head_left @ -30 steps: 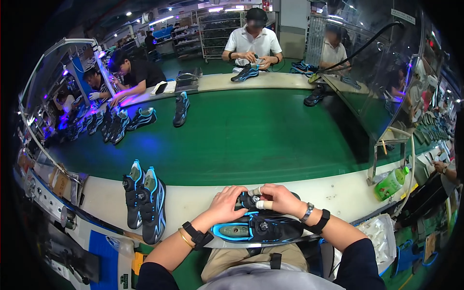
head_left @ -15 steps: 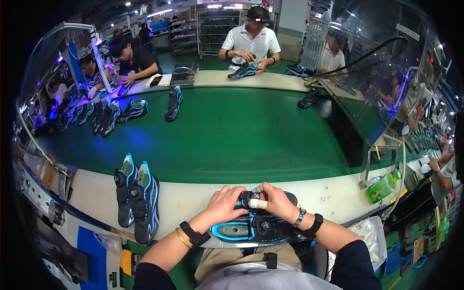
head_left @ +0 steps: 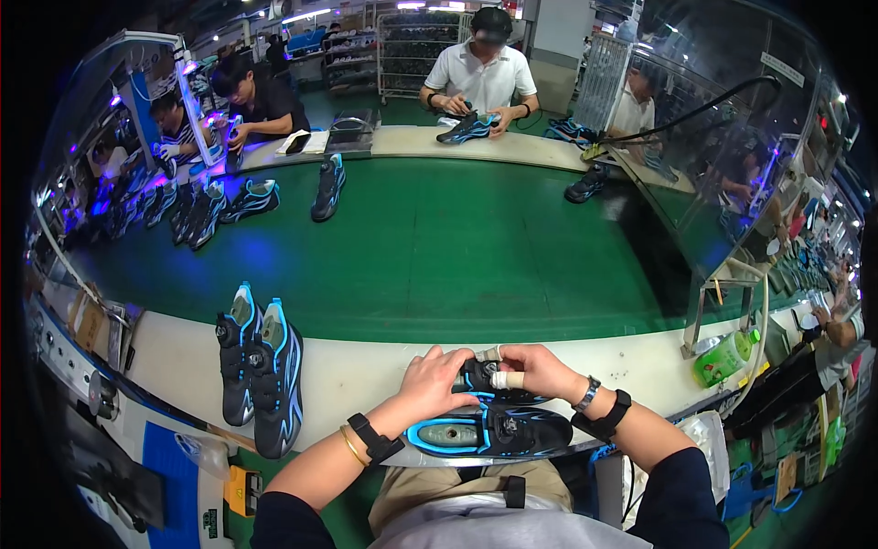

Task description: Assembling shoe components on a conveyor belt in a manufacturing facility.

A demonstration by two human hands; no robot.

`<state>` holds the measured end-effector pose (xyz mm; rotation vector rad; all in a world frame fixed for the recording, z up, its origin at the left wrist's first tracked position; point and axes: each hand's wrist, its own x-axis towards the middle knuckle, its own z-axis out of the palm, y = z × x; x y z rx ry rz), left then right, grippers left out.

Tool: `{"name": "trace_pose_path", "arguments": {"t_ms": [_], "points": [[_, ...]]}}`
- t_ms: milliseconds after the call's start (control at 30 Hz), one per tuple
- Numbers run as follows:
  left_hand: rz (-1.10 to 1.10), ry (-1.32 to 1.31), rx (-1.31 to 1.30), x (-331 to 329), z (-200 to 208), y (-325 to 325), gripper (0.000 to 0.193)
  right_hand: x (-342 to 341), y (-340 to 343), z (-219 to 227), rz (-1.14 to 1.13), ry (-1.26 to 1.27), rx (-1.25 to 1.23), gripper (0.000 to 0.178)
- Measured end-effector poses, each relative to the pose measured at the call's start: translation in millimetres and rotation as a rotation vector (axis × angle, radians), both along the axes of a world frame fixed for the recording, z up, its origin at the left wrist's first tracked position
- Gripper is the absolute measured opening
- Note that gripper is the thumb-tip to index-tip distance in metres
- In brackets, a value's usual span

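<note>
Two black and blue sneakers lie side by side on the pale bench edge in front of me, toes to the right. My left hand [head_left: 437,380] holds the heel and collar part of the farther sneaker [head_left: 477,371], its fingers bent over it. At the middle of that same sneaker, around its lacing dial, my right hand [head_left: 535,371] pinches with taped fingers. Exactly what the fingertips grip is hidden. Just below both hands rests the nearer sneaker [head_left: 530,434], untouched, its grey-green insole showing through the blue-edged opening.
On the left of the bench [head_left: 357,366] stands another pair of sneakers [head_left: 276,389]. Beyond runs a green conveyor belt [head_left: 439,256] carrying several shoes. A green bottle [head_left: 722,361] lies at the right beside a clear panel [head_left: 704,137]. Across the belt, a person [head_left: 485,78] handles a sneaker.
My right forearm has swung a little to the right, uncovering the nearer sneaker's toe. Both hands remain on the farther sneaker. At the far left, a person's hands have lifted a shoe.
</note>
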<state>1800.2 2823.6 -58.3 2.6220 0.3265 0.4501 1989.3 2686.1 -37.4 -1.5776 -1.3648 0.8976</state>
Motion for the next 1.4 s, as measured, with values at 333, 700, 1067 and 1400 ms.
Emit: {"name": "trace_pose_path", "arguments": {"t_ms": [333,700,1067,1400], "points": [[0.015,-0.011,0.009,1.2,0.7,-1.7,0.071,-1.0,-1.9,-4.9,-0.007,-0.121,0.024,0.034],[-0.029,-0.185,0.037,-47.2,35.9,-25.8,0.049,-8.2,-55.3,3.5,-0.023,0.213,-0.004,0.041],[-0.063,0.079,0.079,-59.9,11.8,-47.7,0.046,-42.3,-83.0,-1.8,0.039,-0.383,0.122,0.076],[-0.118,0.235,0.159,-45.8,14.4,-55.9,0.07,-51.4,-79.3,4.0,0.105,-0.548,0.127,0.063]]}}
